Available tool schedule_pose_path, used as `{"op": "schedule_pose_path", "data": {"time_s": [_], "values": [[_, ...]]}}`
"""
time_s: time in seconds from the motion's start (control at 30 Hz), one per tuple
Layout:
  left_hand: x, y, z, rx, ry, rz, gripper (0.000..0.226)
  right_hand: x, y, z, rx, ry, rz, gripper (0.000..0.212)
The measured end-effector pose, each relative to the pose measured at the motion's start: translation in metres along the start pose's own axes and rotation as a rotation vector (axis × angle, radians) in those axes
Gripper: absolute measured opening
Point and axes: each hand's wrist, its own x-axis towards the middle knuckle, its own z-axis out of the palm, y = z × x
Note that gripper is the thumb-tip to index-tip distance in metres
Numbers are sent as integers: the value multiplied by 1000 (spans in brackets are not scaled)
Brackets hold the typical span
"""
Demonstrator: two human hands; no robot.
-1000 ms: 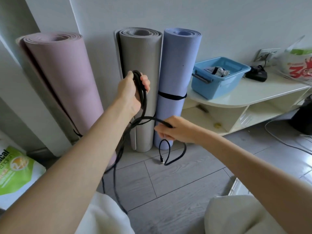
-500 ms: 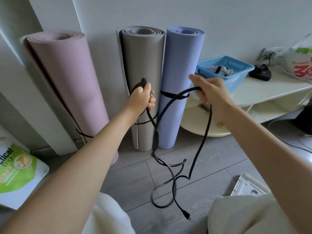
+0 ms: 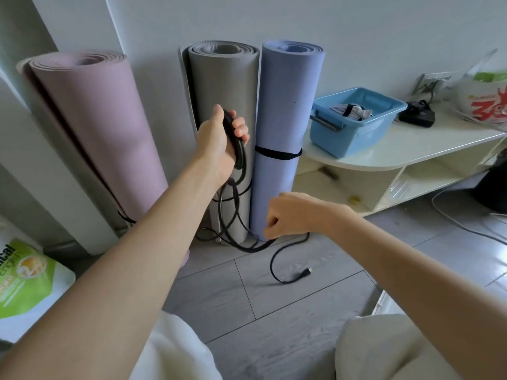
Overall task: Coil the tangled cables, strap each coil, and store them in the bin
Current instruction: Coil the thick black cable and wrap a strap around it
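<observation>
Our left hand point(image 3: 219, 144) is raised in front of the grey mat, its fingers and thumb curled round several gathered loops of one black cable point(image 3: 238, 157). From that grip the loops hang down, then the cable sweeps along the floor to our right hand point(image 3: 288, 215), which is lower and nearer to us and pinches the cable between curled fingers. Beyond the right hand the free end curls across the grey floor point(image 3: 247, 303) and stops at a single plug point(image 3: 306, 272) lying flat.

Behind the hands three rolled mats stand upright against the far wall: one pink mat point(image 3: 93, 127) on the left, one grey mat point(image 3: 219, 83) in the middle, one blue mat point(image 3: 288, 111) just beside it, with a black strap point(image 3: 277, 154) round it. To the right, one blue bin point(image 3: 354, 130) sits on a pale low shelf unit point(image 3: 411, 149), holding some items we cannot make out. At the near left lies one green and white bag point(image 3: 24, 281).
</observation>
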Motion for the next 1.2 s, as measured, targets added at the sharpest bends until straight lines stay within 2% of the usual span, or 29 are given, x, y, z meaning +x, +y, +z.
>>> {"op": "schedule_pose_path", "data": {"time_s": [0.07,0.1,0.13,0.2,0.23,0.27,0.33,0.37,0.47,0.57,0.63,0.73,0.8,0.87,0.97,1.1,1.2], "values": [[-5,2,9,-53,-91,-38,40,1,9,3,-81,77,70,32],[-8,1,11,-55,-127,-61,40,2,13,2,-13,121,87,19],[-11,-1,13,-47,-151,-86,39,1,16,-3,130,176,91,18],[-15,-7,13,-25,-174,-123,38,1,16,-15,539,241,63,53],[-17,-8,12,-25,-179,-133,38,3,14,-18,692,250,17,61],[-19,-8,13,-39,-185,-142,38,7,11,-17,749,223,-12,57],[-21,-6,16,-104,-217,-164,36,14,9,-5,684,149,-26,26],[-23,-3,19,-136,-243,-175,35,17,8,3,663,123,-13,20],[-31,2,22,-130,-382,-277,34,25,4,23,615,66,-13,37],[-43,-1,19,115,-579,-520,26,26,10,27,434,116,6,44],[-49,-2,12,319,-684,-668,21,26,21,24,180,203,14,31],[-55,6,-3,555,-738,-776,24,18,38,7,146,266,42,18],[-57,13,-12,664,-731,-808,25,11,44,-8,122,331,60,24],[-59,16,-16,772,-698,-813,26,9,51,-20,172,399,105,37],[-57,11,-21,920,-675,-817,30,13,51,-28,242,437,117,44],[-53,-3,-33,1193,-629,-894,33,9,54,-40,421,410,139,25],[-50,-5,-41,1227,-570,-897,29,4,49,-45,583,327,100,17]]}}
